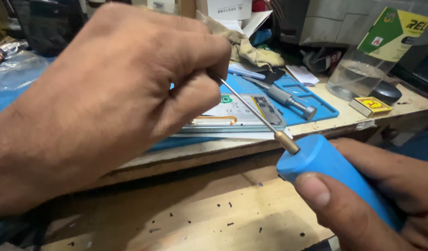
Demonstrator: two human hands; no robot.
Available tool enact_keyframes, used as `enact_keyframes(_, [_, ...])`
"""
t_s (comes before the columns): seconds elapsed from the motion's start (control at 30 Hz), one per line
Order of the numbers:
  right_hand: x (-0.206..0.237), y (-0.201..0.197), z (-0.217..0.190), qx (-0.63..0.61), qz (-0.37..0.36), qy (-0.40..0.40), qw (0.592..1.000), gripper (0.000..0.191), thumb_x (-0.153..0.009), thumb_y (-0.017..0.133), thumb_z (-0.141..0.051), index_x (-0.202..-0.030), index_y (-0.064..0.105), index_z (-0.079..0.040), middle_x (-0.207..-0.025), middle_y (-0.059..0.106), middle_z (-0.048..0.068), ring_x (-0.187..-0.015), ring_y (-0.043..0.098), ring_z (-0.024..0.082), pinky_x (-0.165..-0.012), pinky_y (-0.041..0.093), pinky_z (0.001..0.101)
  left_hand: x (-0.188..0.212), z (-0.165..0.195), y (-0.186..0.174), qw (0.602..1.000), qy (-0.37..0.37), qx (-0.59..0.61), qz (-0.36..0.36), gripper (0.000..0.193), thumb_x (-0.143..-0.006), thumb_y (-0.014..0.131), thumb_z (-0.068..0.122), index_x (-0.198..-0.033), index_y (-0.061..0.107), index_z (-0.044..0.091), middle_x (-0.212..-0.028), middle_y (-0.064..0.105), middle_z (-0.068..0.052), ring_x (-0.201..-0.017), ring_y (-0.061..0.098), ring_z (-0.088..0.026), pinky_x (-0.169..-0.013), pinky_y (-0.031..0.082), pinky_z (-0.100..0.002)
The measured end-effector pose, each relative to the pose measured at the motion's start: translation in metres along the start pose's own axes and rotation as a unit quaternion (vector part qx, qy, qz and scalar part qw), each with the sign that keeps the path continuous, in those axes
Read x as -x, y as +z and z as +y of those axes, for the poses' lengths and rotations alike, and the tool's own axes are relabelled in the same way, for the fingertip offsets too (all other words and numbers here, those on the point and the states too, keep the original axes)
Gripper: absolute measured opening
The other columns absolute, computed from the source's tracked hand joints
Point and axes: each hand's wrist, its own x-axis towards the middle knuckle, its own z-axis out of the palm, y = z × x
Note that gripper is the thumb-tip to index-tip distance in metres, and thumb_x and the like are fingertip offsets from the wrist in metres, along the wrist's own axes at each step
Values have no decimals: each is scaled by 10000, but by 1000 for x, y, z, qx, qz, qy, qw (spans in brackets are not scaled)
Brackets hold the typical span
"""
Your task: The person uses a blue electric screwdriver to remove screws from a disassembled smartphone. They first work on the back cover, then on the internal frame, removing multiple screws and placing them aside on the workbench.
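My right hand point(381, 195) grips the blue handle point(335, 174); my left hand point(116, 93) pinches the thin shaft point(251, 109) near its tip. Seating it, I judge; next needs a straight, steady push.

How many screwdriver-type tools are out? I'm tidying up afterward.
2: a blue-handled one held in the right hand, and a grey one lying on the blue mat. Others may be hidden.

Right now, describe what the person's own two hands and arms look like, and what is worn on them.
Both are bare. The left hand has no glove, ring or watch in view, and its forearm shows no sleeve. The right hand is also ungloved and ringless, with a short, plain thumbnail; its wrist is out of frame, so no sleeve can be seen there.
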Motion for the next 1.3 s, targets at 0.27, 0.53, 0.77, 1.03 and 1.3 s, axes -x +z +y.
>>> enact_keyframes(0.27, [4, -8, 16, 1, -34, 45, 998, 283, -884, 798, -372, -1076, 821, -165, -652, 615, 12, -551, 578, 89, -488, 462, 233, 2, 6, -6, 1000, -11, 8, -3, 132, -954, 667, 130, -900, 643, 12, -692, 591, -117, -613, 612, -259, -592, 455, -449])
enact_keyframes(0.53, [-1, -13, 21, 33, -54, -30, 998, 305, -903, 822, -418, -1109, 817, -193, -797, 687, -30, -694, 654, 74, -624, 569, 209, -1, 8, -5, 998, -58, -21, -25, 197, -1000, 657, 198, -877, 670, 45, -657, 576, -81, -601, 587, -195, -550, 449, -414])
enact_keyframes(0.77, [-5, -16, 27, 77, -41, -90, 992, 439, -860, 823, -446, -1190, 804, -158, -908, 746, -3, -829, 722, 103, -797, 571, 255, -4, 9, -6, 989, -120, -45, -71, 235, -942, 670, 270, -821, 661, 69, -583, 524, -108, -559, 577, -240, -544, 466, -451])
enact_keyframes(1.03, [3, -14, 63, -45, -109, 175, 977, 381, -865, 787, -400, -1108, 724, -114, -693, 625, 142, -598, 578, 242, -563, 475, 391, -3, 1, 2, 998, -47, -22, -30, 307, -963, 677, 253, -763, 600, 34, -610, 527, -117, -606, 565, -251, -569, 432, -477])
enact_keyframes(1.3, [-1, -23, 76, -154, -132, 192, 960, 417, -920, 747, -429, -1121, 771, -64, -766, 684, 180, -640, 691, 273, -516, 537, 376, -2, -2, 2, 998, -46, -16, -43, 249, -957, 652, 216, -773, 594, 59, -625, 541, -83, -605, 571, -227, -574, 445, -468])
